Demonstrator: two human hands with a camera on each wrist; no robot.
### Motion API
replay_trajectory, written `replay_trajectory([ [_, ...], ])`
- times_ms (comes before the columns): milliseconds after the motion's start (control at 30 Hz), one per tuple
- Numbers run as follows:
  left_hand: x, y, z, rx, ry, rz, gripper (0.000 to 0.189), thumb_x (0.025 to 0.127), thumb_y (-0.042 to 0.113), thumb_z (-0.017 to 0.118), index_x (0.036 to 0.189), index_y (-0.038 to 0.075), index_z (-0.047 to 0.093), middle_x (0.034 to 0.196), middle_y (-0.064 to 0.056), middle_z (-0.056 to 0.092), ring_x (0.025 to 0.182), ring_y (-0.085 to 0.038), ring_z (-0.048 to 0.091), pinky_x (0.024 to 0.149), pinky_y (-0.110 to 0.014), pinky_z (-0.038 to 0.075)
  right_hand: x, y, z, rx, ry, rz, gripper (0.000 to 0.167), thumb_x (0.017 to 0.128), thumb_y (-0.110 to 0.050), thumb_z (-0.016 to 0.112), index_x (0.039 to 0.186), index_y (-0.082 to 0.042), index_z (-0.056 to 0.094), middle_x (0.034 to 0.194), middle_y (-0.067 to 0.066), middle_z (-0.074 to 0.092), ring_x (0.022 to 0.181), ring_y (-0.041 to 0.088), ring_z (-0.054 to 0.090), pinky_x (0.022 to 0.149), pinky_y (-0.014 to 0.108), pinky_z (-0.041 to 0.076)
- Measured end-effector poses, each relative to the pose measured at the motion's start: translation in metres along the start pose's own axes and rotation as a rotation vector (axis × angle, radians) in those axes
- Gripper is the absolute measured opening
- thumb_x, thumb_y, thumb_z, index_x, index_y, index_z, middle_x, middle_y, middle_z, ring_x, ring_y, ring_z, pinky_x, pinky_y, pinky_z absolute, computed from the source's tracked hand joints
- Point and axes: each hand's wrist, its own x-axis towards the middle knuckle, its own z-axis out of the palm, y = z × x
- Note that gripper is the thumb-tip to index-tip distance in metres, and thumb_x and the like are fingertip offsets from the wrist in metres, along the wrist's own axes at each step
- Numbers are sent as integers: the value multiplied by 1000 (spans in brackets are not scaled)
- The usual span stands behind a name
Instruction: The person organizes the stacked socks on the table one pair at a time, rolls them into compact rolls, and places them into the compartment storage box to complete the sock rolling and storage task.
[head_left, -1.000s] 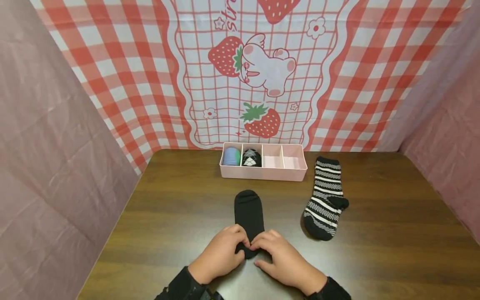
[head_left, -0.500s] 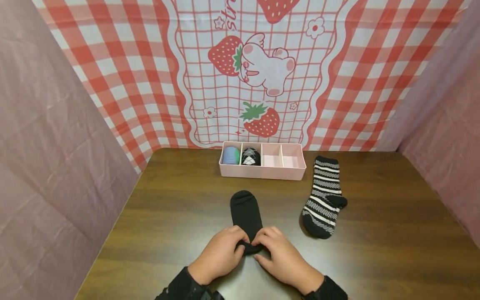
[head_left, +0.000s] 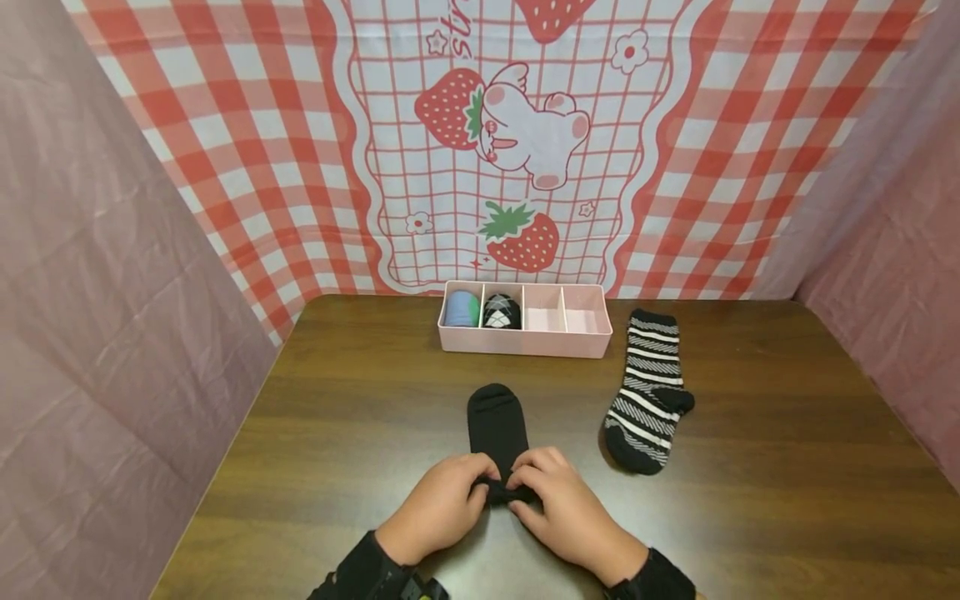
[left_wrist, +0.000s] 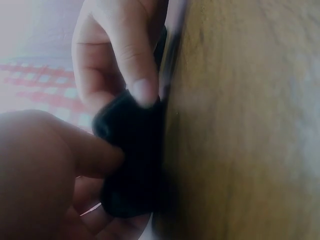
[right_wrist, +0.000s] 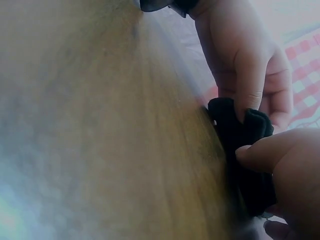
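Observation:
A black sock (head_left: 497, 425) lies lengthwise on the table, its near end folded up into a thick roll. My left hand (head_left: 444, 504) pinches the left side of that roll between thumb and fingers. On the right side my right hand (head_left: 562, 508) pinches it the same way, the fingertips of both hands close together. In the left wrist view the bunched black sock (left_wrist: 135, 150) sits between both thumbs and the fingers behind. The right wrist view shows the rolled sock (right_wrist: 242, 155) low against the tabletop, its far end hidden.
A pink divided box (head_left: 525, 342) stands at the back, with a blue-green rolled sock (head_left: 461, 309) and a black argyle rolled sock (head_left: 502, 312) in its left compartments. To the right lies a black-and-white striped sock (head_left: 648, 396). A checked strawberry cloth (head_left: 300, 167) hangs behind.
The near end of the black sock has been turned up and rolled away from me, so the flat part is shorter. Both hands stay nearly in place, gripping the fold.

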Motion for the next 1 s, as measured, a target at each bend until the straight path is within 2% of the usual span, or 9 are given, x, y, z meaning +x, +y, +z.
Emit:
replay_trajectory([
  [167, 0, 0, 0, -35, 6, -20, 18, 100, 5, 63, 108, 20, 66, 99, 5, 68, 80, -2, 59, 72, -25, 51, 1, 0, 0, 2, 19, -39, 21, 87, -16, 83, 101, -23, 69, 107, -15, 62, 104, 8, 55, 89, 41, 48],
  [433, -1, 1, 4, 8, 56, 11, 19, 97, 3, 64, 109, 18, 65, 96, 6, 66, 77, -1, 57, 71, -23, 51, 1, -2, -1, 15, 6, 3, 9, 96, -15, 74, 104, -19, 74, 101, -14, 61, 98, 7, 54, 84, 36, 49],
  [633, -2, 3, 3, 35, 108, 26, 17, 96, 5, 67, 108, 18, 69, 100, 4, 69, 81, -2, 60, 71, -24, 52, 1, -3, -3, 58, -18, 72, 13, 98, -14, 72, 109, -19, 72, 99, -15, 61, 93, 6, 56, 80, 33, 51],
  [767, -3, 4, 1, 71, 113, 48, 17, 96, 7, 68, 109, 17, 72, 104, 5, 69, 89, -5, 64, 77, -26, 54, 1, -3, -1, 93, 11, 97, 20, 95, -10, 75, 111, -20, 67, 95, -14, 56, 85, 3, 54, 74, 28, 50],
  [1000, -3, 9, -2, 114, 119, 155, 29, 94, 6, 73, 122, 15, 73, 113, 7, 69, 102, -8, 65, 88, -27, 54, 1, -2, 2, 85, 59, 126, 21, 91, -7, 77, 102, -22, 66, 93, -15, 53, 79, 1, 52, 69, 27, 50],
])
